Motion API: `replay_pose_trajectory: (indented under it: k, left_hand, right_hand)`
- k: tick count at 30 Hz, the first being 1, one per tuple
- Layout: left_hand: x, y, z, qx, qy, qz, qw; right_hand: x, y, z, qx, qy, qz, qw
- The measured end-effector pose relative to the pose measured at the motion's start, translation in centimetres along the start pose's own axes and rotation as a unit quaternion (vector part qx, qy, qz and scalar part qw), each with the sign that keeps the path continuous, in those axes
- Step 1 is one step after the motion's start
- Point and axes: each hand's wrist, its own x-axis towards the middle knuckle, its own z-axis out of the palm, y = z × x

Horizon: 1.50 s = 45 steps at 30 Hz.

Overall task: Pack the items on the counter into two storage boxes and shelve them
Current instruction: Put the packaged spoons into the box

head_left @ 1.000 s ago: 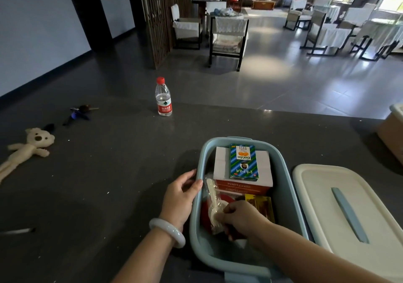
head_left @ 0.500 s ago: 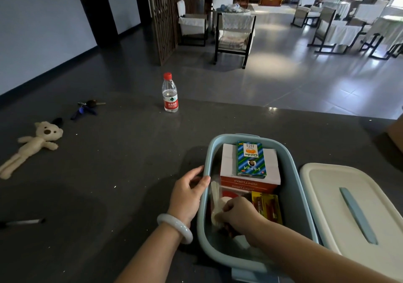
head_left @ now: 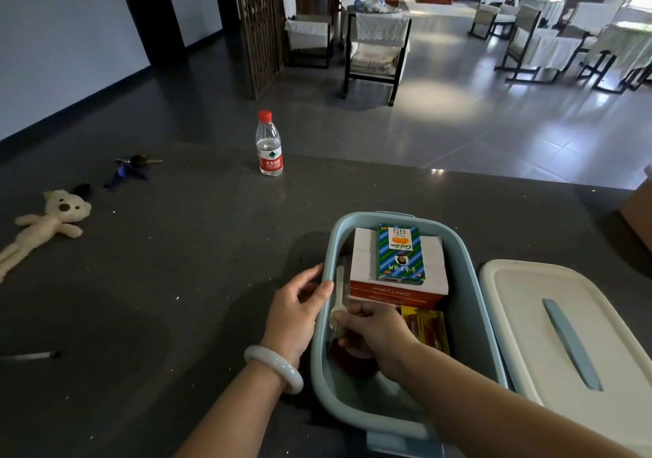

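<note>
Dark counter point(head_left: 176, 281) fills the near view. Blue storage box point(head_left: 471, 302) sits at its near edge, open, with the cream lid point(head_left: 522, 316) flat just beside it on the right. My left hand point(head_left: 296, 309) holds the box's left rim, thumb hooked over the edge. My right hand point(head_left: 377, 334) is down inside, fingers pinching a white plastic fork point(head_left: 338, 291) near its tines. White-and-orange carton point(head_left: 365, 260) lies at the far end of the box, green striped packet point(head_left: 400, 253) on top, yellow packet point(head_left: 432, 330) just in front. On the counter, well apart: plush bear point(head_left: 53, 217) far left, upright water bottle point(head_left: 269, 147), keys point(head_left: 136, 166).
</note>
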Motion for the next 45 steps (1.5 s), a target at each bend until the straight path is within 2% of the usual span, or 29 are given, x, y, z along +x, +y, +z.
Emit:
replay_pose_trajectory:
  k: [3, 8, 12, 18, 23, 29, 35, 45]
  left_hand:
    - [-0.1, 0.0, 0.0, -0.001, -0.004, 0.001, 1.000]
    - [0.0, -0.1, -0.1, -0.002, -0.005, 0.000, 1.000]
    - [0.0, -0.3, -0.1, -0.013, -0.002, 0.006, 1.000]
    - [-0.2, -0.3, 0.0, -0.039, 0.000, 0.003, 0.999]
    - [-0.2, -0.3, 0.0, -0.054, 0.001, -0.006, 0.999]
    - [0.0, -0.4, -0.3, -0.078, -0.036, -0.011, 0.996]
    - [0.2, -0.5, -0.6, -0.084, -0.060, -0.025, 0.994]
    - [0.4, -1.0, -0.8, -0.125, -0.075, -0.039, 0.989]
  right_hand:
    - [-0.3, -0.1, 0.0, -0.019, -0.015, -0.003, 1.000]
    - [0.0, -0.1, 0.4, -0.115, 0.033, -0.022, 0.993]
    - [0.7, -0.1, 0.3, -0.102, 0.032, -0.013, 0.994]
    - [1.4, -0.4, 0.5, -0.021, 0.032, 0.004, 0.999]
    - [0.9, -0.4, 0.6, -0.043, 0.036, -0.008, 0.998]
    - [0.4, -0.3, 0.5, -0.027, -0.019, 0.006, 0.999]
    - [1.5, -0.5, 0.9, -0.010, 0.052, -0.018, 0.998]
    - [1.9, -0.1, 0.5, -0.026, 0.016, -0.035, 0.999]
